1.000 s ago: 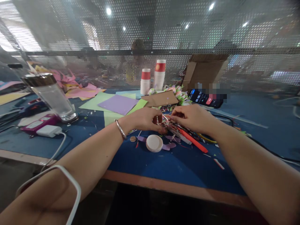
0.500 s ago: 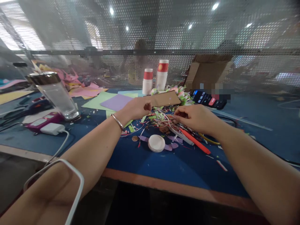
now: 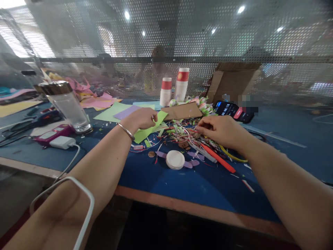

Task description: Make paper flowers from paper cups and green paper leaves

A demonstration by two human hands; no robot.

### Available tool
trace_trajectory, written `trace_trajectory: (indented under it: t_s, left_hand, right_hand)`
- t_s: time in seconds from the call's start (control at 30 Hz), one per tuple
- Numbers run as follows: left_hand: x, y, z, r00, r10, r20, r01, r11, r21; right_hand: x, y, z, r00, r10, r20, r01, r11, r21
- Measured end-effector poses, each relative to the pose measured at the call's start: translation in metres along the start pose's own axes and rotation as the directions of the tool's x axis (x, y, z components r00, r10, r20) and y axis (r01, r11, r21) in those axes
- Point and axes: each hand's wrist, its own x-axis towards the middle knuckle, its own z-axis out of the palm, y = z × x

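Note:
My left hand (image 3: pixel 144 119), with a bangle at the wrist, is closed on a bright green paper sheet (image 3: pixel 145 134), which shows on both sides of the fingers. Over a heap of paper scraps (image 3: pixel 182 132), my right hand (image 3: pixel 218 130) has thumb and fingers pinched together; whatever is between them is too small to name. Below that hand a red pen-like stick (image 3: pixel 218 158) pokes out of the heap. Nearer me lies a round white disc (image 3: pixel 175 159) with purple paper strips (image 3: pixel 194 163) beside and under it. A brown cardboard piece (image 3: pixel 183 111) rests behind the heap.
Two stacks of paper cups (image 3: pixel 165 93) stand at the back, near a cardboard box (image 3: pixel 231 81). A phone (image 3: pixel 234 111) showing a timer lies right. Left are a glass bottle (image 3: pixel 69 107) and a purple power strip (image 3: pixel 56 135). A white cable (image 3: pixel 87 194) crosses my left forearm.
The bright green sheet has come up under my left hand, covering part of the scraps. My right hand stays at the heap, its fingertips slightly shifted. The view has moved slightly.

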Motion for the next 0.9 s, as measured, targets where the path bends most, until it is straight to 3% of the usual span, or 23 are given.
trace_trajectory:
  t_s: [0.2, 0.43, 0.73, 0.9]
  left_hand:
    - [0.015, -0.018, 0.013, 0.991, -0.128, 0.024, 0.128, 0.992, -0.010]
    - [0.023, -0.028, 0.027, 0.984, -0.160, 0.080, 0.169, 0.979, -0.116]
    - [0.036, -0.021, 0.042, 0.982, -0.161, -0.095, 0.129, 0.952, -0.276]
    - [0.029, -0.015, 0.030, 0.952, -0.130, -0.275, 0.020, 0.928, -0.372]
  right_hand:
    - [0.001, 0.002, -0.001, 0.999, -0.030, -0.021, 0.030, 0.999, 0.012]
    - [0.000, 0.001, -0.002, 1.000, -0.015, -0.012, 0.015, 1.000, 0.011]
    - [0.001, 0.001, 0.000, 1.000, 0.008, -0.008, -0.008, 1.000, -0.005]
    - [0.001, 0.002, 0.001, 0.999, 0.004, -0.049, -0.003, 1.000, 0.024]
